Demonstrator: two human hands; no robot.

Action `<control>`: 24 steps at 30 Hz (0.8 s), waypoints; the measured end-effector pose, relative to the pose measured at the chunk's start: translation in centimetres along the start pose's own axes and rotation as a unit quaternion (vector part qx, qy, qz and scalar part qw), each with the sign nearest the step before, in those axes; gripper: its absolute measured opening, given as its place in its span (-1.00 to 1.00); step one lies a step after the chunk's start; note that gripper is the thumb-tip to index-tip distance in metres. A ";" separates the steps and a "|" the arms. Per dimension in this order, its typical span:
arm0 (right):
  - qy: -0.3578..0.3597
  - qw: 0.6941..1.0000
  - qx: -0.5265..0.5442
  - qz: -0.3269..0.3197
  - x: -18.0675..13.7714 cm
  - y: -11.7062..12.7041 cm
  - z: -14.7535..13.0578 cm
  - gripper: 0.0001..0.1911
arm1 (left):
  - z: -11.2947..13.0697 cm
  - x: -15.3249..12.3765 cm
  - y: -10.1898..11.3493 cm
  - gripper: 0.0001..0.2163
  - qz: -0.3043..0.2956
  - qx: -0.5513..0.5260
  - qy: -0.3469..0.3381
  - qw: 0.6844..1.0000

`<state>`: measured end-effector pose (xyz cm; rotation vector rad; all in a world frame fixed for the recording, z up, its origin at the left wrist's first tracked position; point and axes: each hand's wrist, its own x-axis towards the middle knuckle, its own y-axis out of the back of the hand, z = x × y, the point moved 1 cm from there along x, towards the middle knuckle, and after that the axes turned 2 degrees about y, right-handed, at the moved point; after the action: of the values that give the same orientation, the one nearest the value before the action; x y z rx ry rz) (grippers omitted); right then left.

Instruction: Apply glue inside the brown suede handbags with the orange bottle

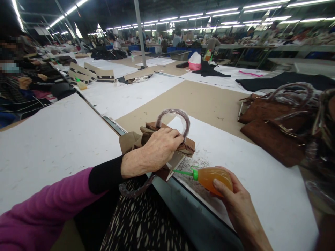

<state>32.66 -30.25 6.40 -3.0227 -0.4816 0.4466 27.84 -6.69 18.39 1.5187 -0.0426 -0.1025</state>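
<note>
Glue bottle (215, 176) is sitting squeezed in my right hand (235, 200) with its green nozzle aiming at the brown bag (167, 146), which my left hand (159, 148) is gripping and pinning at the desk (261, 195) edge to steady the seam; no readable writing is showing anywhere.

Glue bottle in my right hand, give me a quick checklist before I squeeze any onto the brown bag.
1. Right hand grips the glue bottle: ok.
2. Green nozzle points toward the brown bag: ok.
3. Left hand presses the bag down at the table edge: ok.
4. Nozzle tip touching the bag's seam: cannot tell, tip is too small.
5. Bottle holds amber liquid: ok.
6. White sheet under the bag is free of old marks: not ok, scribbled residue beside the bag.
</note>
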 end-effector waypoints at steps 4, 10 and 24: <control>-0.022 0.999 0.020 -0.015 0.3 0.5 0.5 -0.36 | -0.2 -0.1 -0.3 -0.74 0.021 -0.001 -0.008 1.000; -0.028 0.999 0.024 -0.002 0.8 0.8 0.4 -0.39 | -0.3 -0.1 -0.7 -0.75 0.028 -0.001 -0.015 0.999; -0.028 0.998 0.001 -0.052 -1.2 -0.2 -0.2 -0.41 | 0.0 0.0 -0.6 -0.75 0.021 0.017 -0.001 1.000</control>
<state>31.57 -30.39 6.95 -2.9714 -0.6386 0.5251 27.84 -6.72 17.82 1.5512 -0.0790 -0.0701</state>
